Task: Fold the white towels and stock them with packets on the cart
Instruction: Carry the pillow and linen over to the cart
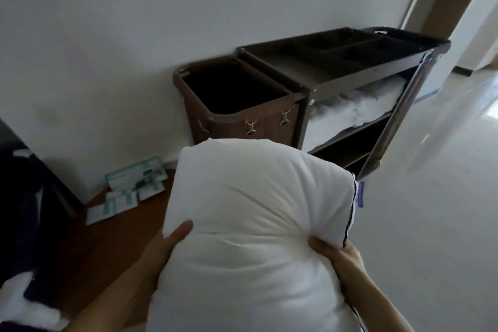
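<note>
The left grip [164, 246] and the right grip [336, 253] hold one white pillow [250, 205] between them, in the air. The left grip is closed round the pillow's left edge: the thumb lies on top of the fabric, and the other fingers are hidden under it. The right grip is closed tight on the right side, and the fabric is bunched into folds that run out from its fingers. Just above the right grip, black piping [350, 213] runs along the pillow's edge, and a small purple label [360, 194] hangs beside it.

Beyond both grips, past the far end of the pillow, a dark brown housekeeping cart [350, 62] stands against the wall. White linen [355, 110] lies on its upper shelf, but it is too blurred to tell if this is towels. A brown laundry bin [237, 94] is fixed at the cart's left end, straight ahead of the left grip.

To the left of the left grip and further away, several teal and white packets [134, 186] lie on a wooden table [107, 237], near the wall. To the right of the right grip there is glossy pale floor [431, 224].
</note>
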`<control>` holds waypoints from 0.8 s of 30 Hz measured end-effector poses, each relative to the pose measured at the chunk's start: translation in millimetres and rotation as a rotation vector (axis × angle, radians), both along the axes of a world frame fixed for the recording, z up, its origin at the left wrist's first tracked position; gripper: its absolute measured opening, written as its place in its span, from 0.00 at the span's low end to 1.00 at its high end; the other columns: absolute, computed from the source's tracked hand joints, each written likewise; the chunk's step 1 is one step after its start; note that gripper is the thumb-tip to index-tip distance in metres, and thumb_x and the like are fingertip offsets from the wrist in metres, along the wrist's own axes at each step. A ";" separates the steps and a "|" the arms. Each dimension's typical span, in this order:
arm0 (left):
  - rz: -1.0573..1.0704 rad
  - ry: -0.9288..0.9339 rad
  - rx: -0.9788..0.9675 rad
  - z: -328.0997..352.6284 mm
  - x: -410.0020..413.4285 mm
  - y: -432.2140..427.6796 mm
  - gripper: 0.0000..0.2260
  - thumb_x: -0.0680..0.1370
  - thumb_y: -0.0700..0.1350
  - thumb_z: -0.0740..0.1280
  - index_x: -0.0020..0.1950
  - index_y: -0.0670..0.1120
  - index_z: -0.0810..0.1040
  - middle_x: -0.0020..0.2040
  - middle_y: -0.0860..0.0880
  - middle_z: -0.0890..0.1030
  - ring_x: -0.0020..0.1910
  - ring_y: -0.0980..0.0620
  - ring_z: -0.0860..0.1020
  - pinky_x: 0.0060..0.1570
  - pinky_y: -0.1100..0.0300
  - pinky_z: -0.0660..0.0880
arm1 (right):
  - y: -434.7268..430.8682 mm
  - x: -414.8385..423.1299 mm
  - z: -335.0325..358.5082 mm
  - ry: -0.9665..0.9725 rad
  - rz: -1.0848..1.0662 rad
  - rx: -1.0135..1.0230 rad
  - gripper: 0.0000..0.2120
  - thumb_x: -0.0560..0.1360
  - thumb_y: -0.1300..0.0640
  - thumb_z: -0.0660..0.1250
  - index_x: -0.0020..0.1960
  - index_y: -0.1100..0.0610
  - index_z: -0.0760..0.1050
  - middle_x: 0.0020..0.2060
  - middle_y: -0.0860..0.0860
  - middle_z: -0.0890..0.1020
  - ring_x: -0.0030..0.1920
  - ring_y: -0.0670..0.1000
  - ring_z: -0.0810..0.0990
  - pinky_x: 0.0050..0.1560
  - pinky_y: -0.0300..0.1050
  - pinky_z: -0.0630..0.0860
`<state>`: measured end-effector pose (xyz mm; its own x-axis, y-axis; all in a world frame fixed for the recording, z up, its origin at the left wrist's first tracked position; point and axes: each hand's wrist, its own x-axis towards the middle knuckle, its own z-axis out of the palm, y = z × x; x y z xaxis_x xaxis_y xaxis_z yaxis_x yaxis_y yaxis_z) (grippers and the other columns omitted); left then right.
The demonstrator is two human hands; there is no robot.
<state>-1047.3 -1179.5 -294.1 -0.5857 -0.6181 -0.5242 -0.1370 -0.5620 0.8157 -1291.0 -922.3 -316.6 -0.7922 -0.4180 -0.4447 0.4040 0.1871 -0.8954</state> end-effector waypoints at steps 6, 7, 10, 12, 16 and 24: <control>-0.088 -0.072 -0.066 -16.4 -144.8 90.6 0.24 0.71 0.53 0.74 0.64 0.48 0.78 0.54 0.42 0.85 0.51 0.37 0.83 0.52 0.42 0.79 | 111.8 -125.6 -9.7 0.030 -0.096 0.020 0.34 0.43 0.49 0.81 0.48 0.57 0.83 0.38 0.50 0.87 0.39 0.51 0.84 0.36 0.43 0.77; -0.094 -0.066 -0.067 -20.2 -168.6 105.4 0.23 0.72 0.53 0.73 0.65 0.50 0.77 0.54 0.43 0.85 0.51 0.38 0.84 0.51 0.44 0.79 | 126.8 -147.6 -12.1 0.041 -0.102 0.030 0.33 0.46 0.50 0.82 0.49 0.57 0.83 0.39 0.50 0.87 0.40 0.51 0.84 0.36 0.43 0.77; -0.104 -0.039 -0.031 -42.2 -227.9 141.4 0.28 0.71 0.56 0.74 0.68 0.49 0.75 0.55 0.44 0.85 0.54 0.41 0.83 0.54 0.45 0.78 | 161.3 -211.7 -23.5 0.067 -0.114 0.040 0.28 0.52 0.55 0.83 0.51 0.56 0.83 0.42 0.51 0.87 0.41 0.50 0.85 0.36 0.40 0.78; -0.142 -0.047 0.003 -57.3 -256.5 161.9 0.41 0.60 0.63 0.80 0.68 0.48 0.75 0.57 0.44 0.84 0.57 0.41 0.81 0.58 0.45 0.76 | 172.8 -248.5 -32.0 0.074 -0.094 0.064 0.27 0.54 0.57 0.84 0.52 0.56 0.83 0.42 0.50 0.87 0.39 0.48 0.85 0.34 0.38 0.78; -0.084 -0.062 0.047 -82.8 -304.0 173.6 0.50 0.50 0.66 0.82 0.68 0.47 0.76 0.58 0.45 0.84 0.58 0.42 0.81 0.63 0.45 0.74 | 174.1 -313.3 -54.8 0.081 -0.041 0.120 0.25 0.56 0.59 0.84 0.52 0.56 0.82 0.43 0.51 0.87 0.40 0.50 0.85 0.36 0.40 0.79; 0.108 -0.085 -0.002 -123.9 -391.5 169.3 0.50 0.51 0.68 0.80 0.69 0.47 0.76 0.58 0.48 0.84 0.57 0.47 0.82 0.61 0.48 0.76 | 123.6 -436.0 -103.9 0.123 0.123 0.182 0.25 0.56 0.53 0.84 0.50 0.53 0.82 0.44 0.49 0.87 0.43 0.50 0.85 0.41 0.43 0.79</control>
<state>-1438.8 -1010.2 -418.0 -0.4689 -0.6763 -0.5680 -0.1447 -0.5756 0.8048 -1727.0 -798.7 -420.5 -0.7930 -0.4365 -0.4249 0.2586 0.3904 -0.8836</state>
